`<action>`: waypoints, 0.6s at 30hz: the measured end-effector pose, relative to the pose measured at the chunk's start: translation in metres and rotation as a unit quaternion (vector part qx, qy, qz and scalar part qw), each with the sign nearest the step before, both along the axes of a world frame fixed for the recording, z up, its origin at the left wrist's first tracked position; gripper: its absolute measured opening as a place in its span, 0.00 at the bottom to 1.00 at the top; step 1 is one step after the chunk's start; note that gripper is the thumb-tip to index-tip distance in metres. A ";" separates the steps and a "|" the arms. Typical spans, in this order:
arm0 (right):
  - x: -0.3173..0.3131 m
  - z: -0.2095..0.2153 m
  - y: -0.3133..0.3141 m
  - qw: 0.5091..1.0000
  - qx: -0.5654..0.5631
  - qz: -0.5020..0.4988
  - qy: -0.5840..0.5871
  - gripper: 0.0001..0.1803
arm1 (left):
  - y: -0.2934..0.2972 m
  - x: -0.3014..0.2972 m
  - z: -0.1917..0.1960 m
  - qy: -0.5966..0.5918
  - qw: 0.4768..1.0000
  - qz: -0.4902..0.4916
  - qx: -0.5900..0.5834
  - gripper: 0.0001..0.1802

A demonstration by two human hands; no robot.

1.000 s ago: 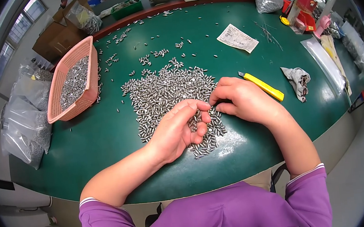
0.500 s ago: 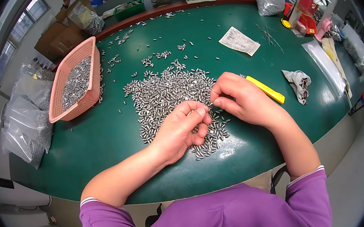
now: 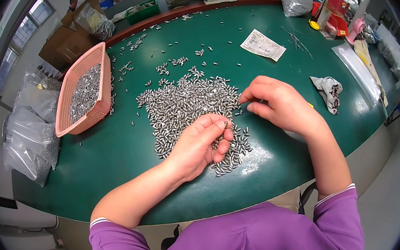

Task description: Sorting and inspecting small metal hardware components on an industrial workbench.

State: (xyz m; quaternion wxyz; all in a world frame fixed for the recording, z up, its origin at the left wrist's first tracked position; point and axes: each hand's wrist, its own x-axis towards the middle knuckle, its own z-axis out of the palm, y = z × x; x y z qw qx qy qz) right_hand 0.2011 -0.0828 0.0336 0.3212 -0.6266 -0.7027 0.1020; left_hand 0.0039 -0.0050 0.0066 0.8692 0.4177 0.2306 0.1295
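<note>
Pins, small metal ones, lie in a broad heap on the green table, spreading up and leftward from both sets of fingers. They point every way, with no shared long axis; loose strays thin out toward the far edge. Bare green lies left of the left fingers out to the pink basket, itself part-filled with pins, and below both wrists down to the near curved edge. Past the basket, clear bags hang off the left rim. Well beyond the right fingers lies a paper slip, and off to their right a crumpled rag.

Left hand rests on the heap's near end, fingers curled, thumb and forefinger pinching one pin at their tips. Right hand hovers just right of the heap, fingers bent inward and pinched together; whether it grips a pin I cannot tell.
</note>
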 end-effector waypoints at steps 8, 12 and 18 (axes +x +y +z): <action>-0.002 -0.015 0.004 0.997 -0.055 0.035 -0.033 0.10 | 0.001 -0.001 0.002 -0.012 1.000 -0.013 -0.022 0.07; -0.004 -0.019 0.008 0.998 -0.049 0.023 -0.039 0.09 | 0.002 -0.003 0.000 -0.042 0.999 -0.026 -0.020 0.07; -0.002 -0.021 0.009 0.998 -0.041 0.016 -0.040 0.08 | 0.003 -0.002 0.000 -0.065 0.997 -0.039 -0.026 0.07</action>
